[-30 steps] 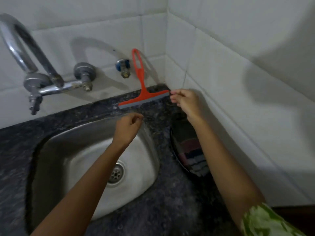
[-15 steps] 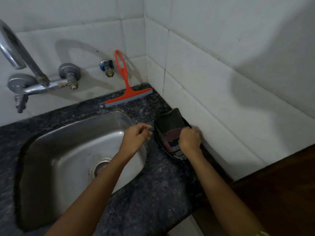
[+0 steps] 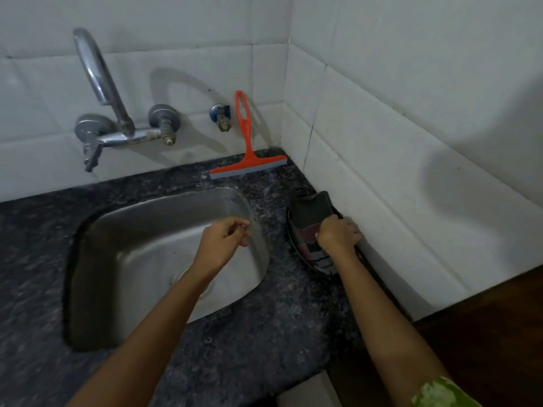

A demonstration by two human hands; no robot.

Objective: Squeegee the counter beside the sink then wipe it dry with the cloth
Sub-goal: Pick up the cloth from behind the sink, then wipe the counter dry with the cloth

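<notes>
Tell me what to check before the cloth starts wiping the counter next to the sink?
1. Squeegee put away: ok, it leans on the back wall with its blade on the counter, no hand on it.
2. Cloth in hand: ok, the right hand grips it where it lies in a dark dish by the side wall.
3. Left hand out of the way: ok, it hangs over the sink, fingers loosely curled, holding nothing.
4. Counter beside the sink free of things: ok, apart from the dish.
5. Water all pushed off: cannot tell, the speckled stone hides wet patches.
6. Cloth dry: cannot tell.
</notes>
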